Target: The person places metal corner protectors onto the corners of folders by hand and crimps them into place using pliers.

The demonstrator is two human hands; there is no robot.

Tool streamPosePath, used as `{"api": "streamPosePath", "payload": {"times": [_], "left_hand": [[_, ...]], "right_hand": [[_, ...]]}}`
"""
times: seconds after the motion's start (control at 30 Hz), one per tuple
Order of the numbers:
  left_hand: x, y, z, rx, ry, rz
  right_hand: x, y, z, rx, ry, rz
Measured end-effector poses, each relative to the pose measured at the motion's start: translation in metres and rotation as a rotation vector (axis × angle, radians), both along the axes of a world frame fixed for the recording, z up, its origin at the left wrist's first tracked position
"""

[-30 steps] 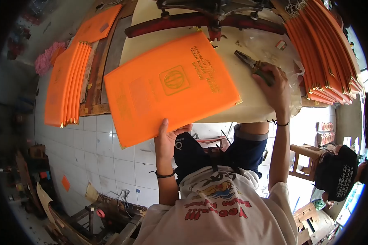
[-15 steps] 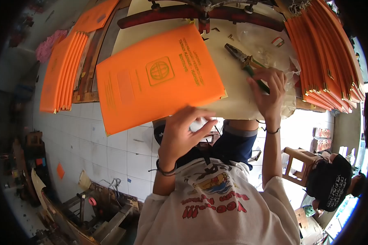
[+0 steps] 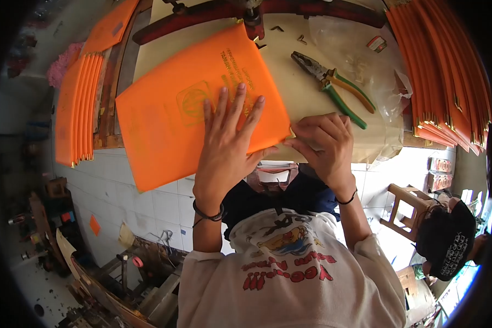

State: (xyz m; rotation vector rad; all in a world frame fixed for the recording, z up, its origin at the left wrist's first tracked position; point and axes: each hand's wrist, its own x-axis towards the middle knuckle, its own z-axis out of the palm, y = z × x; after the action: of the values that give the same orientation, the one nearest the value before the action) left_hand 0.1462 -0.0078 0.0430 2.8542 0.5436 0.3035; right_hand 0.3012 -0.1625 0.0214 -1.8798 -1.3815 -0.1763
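Observation:
An orange folder [image 3: 158,120] with gold print lies on the table, its near left part sticking out past the edge. My left hand [image 3: 224,142] rests on its cover with the fingers spread. At the folder's near right corner, my right hand [image 3: 328,145] is closed, thumb and fingertips pinching a gold metal corner [image 3: 291,133]; the fingers partly hide it. Green-and-yellow-handled pliers [image 3: 336,87] lie beyond my right hand, touched by neither hand. Small loose metal corners [image 3: 277,28] lie farther back.
A stack of orange folders [image 3: 437,71] stands at the right, and more folders [image 3: 79,109] at the left. A red metal bar [image 3: 322,13] crosses the back. Clear plastic [image 3: 361,65] lies behind the pliers. At the lower right, a person in black [image 3: 445,240] is near a wooden stool [image 3: 407,210].
My right hand has let go of the pliers and moved left to the folder's corner. My left hand has moved from the near edge onto the cover and flattened there.

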Motion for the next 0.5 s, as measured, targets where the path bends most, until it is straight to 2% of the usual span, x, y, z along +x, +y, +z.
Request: {"api": "streamPosePath", "payload": {"times": [0.27,0.37,0.47,0.5], "left_hand": [[-0.001,0.000,0.001,0.016,-0.016,-0.013],[-0.003,0.003,0.003,0.064,-0.053,-0.060],[-0.002,0.002,0.011,0.108,-0.016,-0.065],[-0.002,0.003,0.015,0.101,-0.036,-0.071]], "right_hand": [[0.001,0.002,0.003,-0.042,0.007,-0.012],[0.003,0.000,0.010,0.077,0.164,0.076],[0.007,-0.014,0.001,0.257,0.585,0.146],[0.012,-0.021,-0.003,0.284,0.695,0.241]]}}
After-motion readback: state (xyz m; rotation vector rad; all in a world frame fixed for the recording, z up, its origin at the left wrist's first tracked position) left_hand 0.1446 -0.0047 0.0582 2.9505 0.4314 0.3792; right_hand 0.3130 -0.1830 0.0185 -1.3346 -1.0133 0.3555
